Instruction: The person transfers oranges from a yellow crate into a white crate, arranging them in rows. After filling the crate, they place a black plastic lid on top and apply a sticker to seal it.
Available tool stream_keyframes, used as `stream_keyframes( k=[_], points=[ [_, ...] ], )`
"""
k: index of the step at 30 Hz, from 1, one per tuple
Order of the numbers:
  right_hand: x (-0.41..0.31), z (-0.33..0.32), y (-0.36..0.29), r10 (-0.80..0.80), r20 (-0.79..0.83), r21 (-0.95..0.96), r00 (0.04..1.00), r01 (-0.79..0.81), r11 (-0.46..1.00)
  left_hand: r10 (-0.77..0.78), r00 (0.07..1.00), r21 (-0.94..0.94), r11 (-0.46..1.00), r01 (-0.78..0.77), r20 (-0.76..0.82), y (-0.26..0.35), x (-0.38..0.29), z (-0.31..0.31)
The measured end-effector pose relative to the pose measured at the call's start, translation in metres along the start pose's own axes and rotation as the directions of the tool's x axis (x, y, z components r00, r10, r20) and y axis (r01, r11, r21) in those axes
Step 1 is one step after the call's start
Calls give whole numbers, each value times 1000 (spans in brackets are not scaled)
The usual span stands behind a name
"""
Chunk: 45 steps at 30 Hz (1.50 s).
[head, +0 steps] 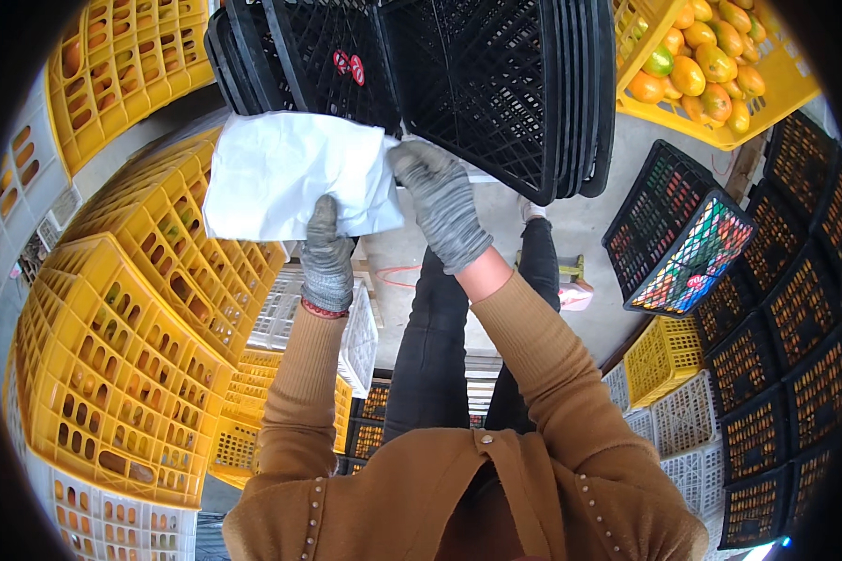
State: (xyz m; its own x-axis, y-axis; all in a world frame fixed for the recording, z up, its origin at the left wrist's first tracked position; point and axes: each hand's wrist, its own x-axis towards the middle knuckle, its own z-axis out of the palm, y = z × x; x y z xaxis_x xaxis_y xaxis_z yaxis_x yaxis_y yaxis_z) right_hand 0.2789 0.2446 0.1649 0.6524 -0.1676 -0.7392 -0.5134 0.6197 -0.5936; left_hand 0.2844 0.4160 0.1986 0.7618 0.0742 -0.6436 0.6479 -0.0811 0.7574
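Note:
Both my hands wear grey knitted gloves. My left hand grips the lower edge of a stack of white paper sheets, its thumb on top and its fingers hidden beneath. At the right end of the sheets is my right hand, its fingertips at their upper right corner. The sheets lie just before a stack of nested black plastic crates, whose near corner is beside my right fingertips. Small red tags bearing writing hang on the crates' mesh.
Yellow crates of fruit are stacked at left. A yellow crate of orange and green fruit, probably mangoes, stands upper right. Below it sits a black crate with colourful contents. Black crates of fruit line the right side.

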Motion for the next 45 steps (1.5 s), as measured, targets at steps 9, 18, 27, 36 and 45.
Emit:
stream_keyframes(
  k=[9,18,27,36,45],
  points=[
    [8,-120,-48,-615,-80,-758,785,352,548,-546,542,486,-260,-834,638,52,6,31],
    [1,-102,-24,-604,177,-979,777,74,-191,-214,653,595,-280,-754,727,44,10,24],
    [-5,-99,-42,-444,-272,-669,854,164,725,415,536,666,-293,-686,735,41,32,35],
    [66,-49,26,79,-260,33,962,-73,997,361,701,787,-328,-522,615,64,46,60],
    [188,26,58,-337,-301,-682,892,46,730,415,727,831,-372,-413,547,45,49,43]
  ],
)
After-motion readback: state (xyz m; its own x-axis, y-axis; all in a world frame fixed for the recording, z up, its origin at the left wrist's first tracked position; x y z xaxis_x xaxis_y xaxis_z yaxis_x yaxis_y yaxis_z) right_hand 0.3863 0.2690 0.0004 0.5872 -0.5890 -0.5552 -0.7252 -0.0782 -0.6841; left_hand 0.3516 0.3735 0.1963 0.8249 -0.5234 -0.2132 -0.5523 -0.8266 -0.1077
